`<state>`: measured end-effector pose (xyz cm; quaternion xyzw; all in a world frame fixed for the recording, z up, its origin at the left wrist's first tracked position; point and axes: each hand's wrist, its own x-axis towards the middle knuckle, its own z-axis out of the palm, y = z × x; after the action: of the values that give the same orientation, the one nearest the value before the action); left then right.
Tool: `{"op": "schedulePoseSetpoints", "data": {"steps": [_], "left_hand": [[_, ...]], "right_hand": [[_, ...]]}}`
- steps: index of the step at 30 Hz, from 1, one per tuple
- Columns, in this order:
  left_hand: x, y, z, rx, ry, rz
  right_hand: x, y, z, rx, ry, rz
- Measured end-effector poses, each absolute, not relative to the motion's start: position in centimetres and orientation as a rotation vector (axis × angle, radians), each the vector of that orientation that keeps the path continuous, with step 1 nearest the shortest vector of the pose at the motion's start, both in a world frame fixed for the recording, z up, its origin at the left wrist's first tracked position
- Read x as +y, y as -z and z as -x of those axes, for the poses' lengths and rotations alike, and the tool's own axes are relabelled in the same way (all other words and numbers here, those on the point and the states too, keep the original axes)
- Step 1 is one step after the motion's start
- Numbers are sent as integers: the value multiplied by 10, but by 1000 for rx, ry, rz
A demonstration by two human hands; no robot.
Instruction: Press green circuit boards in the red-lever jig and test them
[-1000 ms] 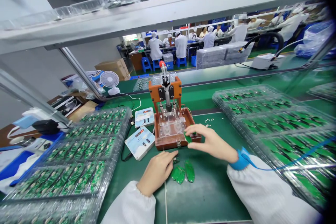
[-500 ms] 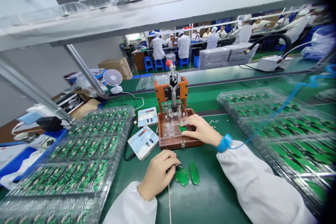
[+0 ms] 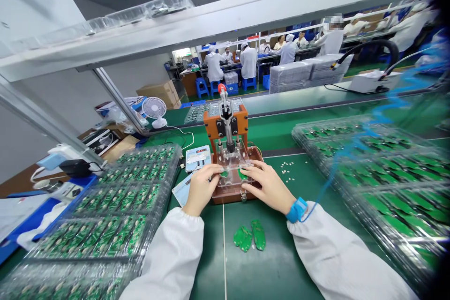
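Note:
A toggle-clamp test fixture point(image 3: 228, 126) with an orange upper frame, a red-tipped lever and a clear plastic plate stands in front of me. From its left side my left hand point(image 3: 202, 187) pinches a small green circuit board point(image 3: 224, 174) at the plate. My right hand point(image 3: 269, 185), with a blue strap at the wrist, has its fingers on another green circuit board point(image 3: 242, 173) on the right of the plate. The fingertips partly hide both boards. Nearer to me, several loose green boards point(image 3: 258, 235) lie on the green mat.
Left stands a clear tray point(image 3: 140, 243) of circuit boards; right, stacked clear trays point(image 3: 351, 187) of green boards. Two display boxes, one a white counter point(image 3: 197, 157), sit beside the fixture. Small white bits point(image 3: 287, 168) are scattered rightward. A blue coiled cord point(image 3: 330, 173) trails from my right wrist.
My left hand has moved up from the loose boards to the fixture's left side, with a board at its fingertips. My right hand stays at the right board.

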<state>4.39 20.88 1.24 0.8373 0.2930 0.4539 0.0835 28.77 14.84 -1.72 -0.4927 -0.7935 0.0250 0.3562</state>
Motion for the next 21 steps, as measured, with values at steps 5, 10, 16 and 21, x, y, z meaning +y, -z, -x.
{"op": "schedulePoseSetpoints", "data": {"steps": [5, 10, 16, 21], "left_hand": [[217, -4, -52, 788, -1317, -2568], [213, 2, -49, 759, -1289, -2690], [206, 4, -47, 832, -1274, -2716], [203, 5, -44, 866, -1201, -2718]], "right_hand": [[148, 23, -287, -2024, -64, 1258], [149, 23, -288, -2015, -64, 1253], [148, 24, -288, -2015, -59, 1243], [148, 26, -287, -2015, -53, 1240]]}}
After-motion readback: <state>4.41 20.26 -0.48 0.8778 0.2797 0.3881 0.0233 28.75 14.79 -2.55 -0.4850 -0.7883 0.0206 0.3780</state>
